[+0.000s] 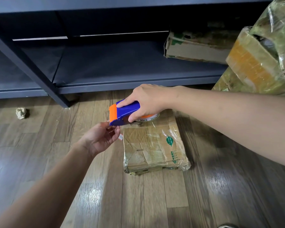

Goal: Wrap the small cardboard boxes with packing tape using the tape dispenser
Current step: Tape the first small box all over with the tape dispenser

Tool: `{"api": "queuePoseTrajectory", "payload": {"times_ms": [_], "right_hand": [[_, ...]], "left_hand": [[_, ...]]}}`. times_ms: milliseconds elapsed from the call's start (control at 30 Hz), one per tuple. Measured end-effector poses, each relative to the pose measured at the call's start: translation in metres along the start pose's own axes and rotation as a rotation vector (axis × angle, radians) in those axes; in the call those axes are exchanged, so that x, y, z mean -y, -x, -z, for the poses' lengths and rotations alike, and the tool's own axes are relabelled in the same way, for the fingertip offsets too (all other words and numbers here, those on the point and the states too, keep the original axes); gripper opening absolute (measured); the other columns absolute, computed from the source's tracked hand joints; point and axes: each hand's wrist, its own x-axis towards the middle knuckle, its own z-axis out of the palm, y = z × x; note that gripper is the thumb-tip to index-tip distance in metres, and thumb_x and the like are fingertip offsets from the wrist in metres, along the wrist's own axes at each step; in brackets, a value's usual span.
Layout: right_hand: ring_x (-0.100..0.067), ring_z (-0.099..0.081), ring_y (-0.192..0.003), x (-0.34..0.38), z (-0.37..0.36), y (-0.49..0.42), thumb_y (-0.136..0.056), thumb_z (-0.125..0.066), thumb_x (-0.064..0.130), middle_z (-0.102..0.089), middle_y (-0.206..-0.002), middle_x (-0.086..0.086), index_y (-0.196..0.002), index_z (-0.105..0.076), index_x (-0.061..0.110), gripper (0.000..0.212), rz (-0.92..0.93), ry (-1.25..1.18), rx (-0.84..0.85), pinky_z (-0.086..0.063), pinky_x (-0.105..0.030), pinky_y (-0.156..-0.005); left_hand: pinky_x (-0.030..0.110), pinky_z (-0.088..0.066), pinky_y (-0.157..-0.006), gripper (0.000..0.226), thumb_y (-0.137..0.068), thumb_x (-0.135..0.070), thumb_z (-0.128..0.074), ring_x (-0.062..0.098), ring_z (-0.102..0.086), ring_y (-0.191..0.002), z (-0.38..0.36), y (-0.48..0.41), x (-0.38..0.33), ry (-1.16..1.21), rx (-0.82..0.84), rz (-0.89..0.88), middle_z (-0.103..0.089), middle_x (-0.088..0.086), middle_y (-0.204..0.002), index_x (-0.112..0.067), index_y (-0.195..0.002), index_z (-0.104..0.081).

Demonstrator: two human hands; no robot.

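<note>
A small flat cardboard box point(153, 145), with clear tape over much of it, lies on the wooden floor. My right hand point(148, 100) grips a blue tape dispenser point(125, 112) with an orange blade end, held just above the box's far left corner. The tape roll point(152, 117) shows under my right palm. My left hand point(102, 137) is palm-up right below the blade end, its fingertips pinching the loose clear tape end there. A small white tag shows by those fingers.
A dark blue metal shelf rack point(105, 74) stands just beyond, its leg point(39, 76) to the left. A worn box point(196, 46) sits on its low shelf. Taped boxes point(260, 60) pile up at right. A crumpled paper ball point(22, 113) lies at left.
</note>
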Motion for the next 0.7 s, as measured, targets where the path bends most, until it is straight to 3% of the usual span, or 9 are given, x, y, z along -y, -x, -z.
{"api": "queuePoseTrajectory", "payload": {"times_ms": [100, 367, 467, 633, 700], "right_hand": [[-0.011, -0.044, -0.097, -0.001, 0.001, 0.000, -0.086, -0.064, 0.063, -0.041, -0.087, 0.028, -0.143, -0.044, 0.053, 0.061, 0.010, 0.026, 0.006, -0.035, -0.031, -0.080], [-0.009, -0.040, -0.095, 0.004, 0.008, 0.005, -0.090, -0.063, 0.058, -0.057, -0.126, 0.013, -0.145, -0.044, 0.049, 0.059, 0.022, 0.088, 0.005, -0.031, -0.029, -0.077], [-0.010, -0.042, -0.096, 0.010, 0.011, 0.004, -0.091, -0.063, 0.055, -0.059, -0.129, 0.012, -0.145, -0.046, 0.048, 0.057, 0.029, 0.139, 0.013, -0.036, -0.031, -0.077], [-0.016, -0.051, -0.110, 0.010, 0.008, 0.003, -0.090, -0.062, 0.056, -0.058, -0.134, 0.011, -0.144, -0.045, 0.050, 0.058, 0.016, 0.166, 0.006, -0.036, -0.032, -0.078], [-0.018, -0.052, -0.113, 0.009, 0.006, 0.002, -0.090, -0.062, 0.056, -0.058, -0.135, 0.010, -0.145, -0.045, 0.050, 0.058, 0.018, 0.171, 0.001, -0.034, -0.032, -0.078]], "left_hand": [[0.022, -0.060, -0.055, 0.016, -0.104, -0.003, -0.046, 0.012, -0.065, -0.055, 0.000, 0.000, 0.001, -0.003, 0.007, -0.012, -0.063, 0.008, -0.068, 0.000, -0.105, -0.062], [0.022, -0.057, -0.049, 0.019, -0.103, -0.005, -0.041, 0.010, -0.062, -0.053, 0.001, -0.007, 0.010, -0.012, 0.018, 0.016, -0.061, 0.005, -0.064, -0.004, -0.093, -0.057], [0.019, -0.050, -0.045, 0.018, -0.102, -0.006, -0.044, 0.007, -0.058, -0.053, -0.001, -0.011, 0.017, -0.110, 0.014, -0.013, -0.058, -0.001, -0.069, -0.009, -0.091, -0.058], [0.029, -0.044, -0.068, 0.016, -0.098, -0.007, -0.050, 0.013, -0.056, -0.072, -0.001, -0.018, 0.030, -0.217, 0.059, -0.132, -0.061, 0.000, -0.082, -0.016, -0.099, -0.063], [0.032, -0.046, -0.071, 0.013, -0.098, -0.011, -0.057, 0.015, -0.060, -0.074, 0.000, -0.020, 0.033, -0.253, 0.024, -0.169, -0.067, 0.000, -0.085, -0.017, -0.105, -0.065]]}}
